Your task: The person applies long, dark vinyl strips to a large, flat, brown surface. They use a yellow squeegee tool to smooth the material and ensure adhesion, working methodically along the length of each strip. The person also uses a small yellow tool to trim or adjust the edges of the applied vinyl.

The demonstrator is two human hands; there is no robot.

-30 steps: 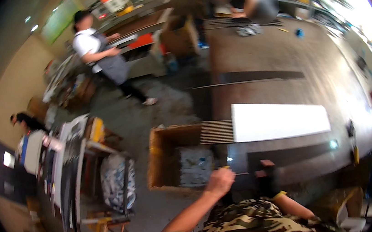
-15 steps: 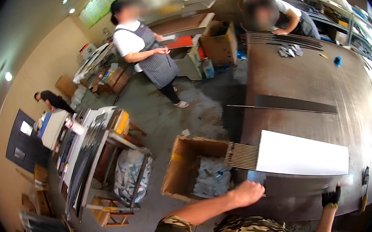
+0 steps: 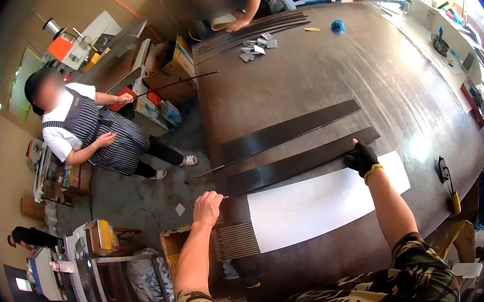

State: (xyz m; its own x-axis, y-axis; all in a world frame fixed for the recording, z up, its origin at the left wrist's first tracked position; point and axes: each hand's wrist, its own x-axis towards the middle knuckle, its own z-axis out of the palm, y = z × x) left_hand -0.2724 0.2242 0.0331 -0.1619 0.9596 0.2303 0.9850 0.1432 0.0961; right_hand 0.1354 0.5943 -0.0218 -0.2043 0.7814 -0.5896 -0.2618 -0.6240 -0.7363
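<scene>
My bare left hand [image 3: 207, 208] is closed in a pinch at the left end of a long dark flat strip [image 3: 297, 164], where a thin light tip shows past the fingers. Near the strip's right end, my right hand [image 3: 362, 158], in a black fingerless glove with a yellow cuff, grips its near edge. Beyond it lies a second dark strip [image 3: 293, 130] with a thin rod sticking out to the left. Closer to me, a white sheet [image 3: 325, 204] covers part of a row of several thin brown rods [image 3: 236, 242], whose ends jut out leftward.
A cardboard box [image 3: 175, 242] stands below the table's left edge. On the metal table [image 3: 282, 81] lie grey pieces [image 3: 257, 46], a blue roll [image 3: 337, 25] and a yellow-handled tool [image 3: 452, 192]. One co-worker [image 3: 95, 120] holds a thin dark rod; another leans over the far edge.
Both my hands have carried the near dark strip from the table's front edge across to beyond the white sheet, beside the other strip. My view has turned; the standing co-worker now holds a rod.
</scene>
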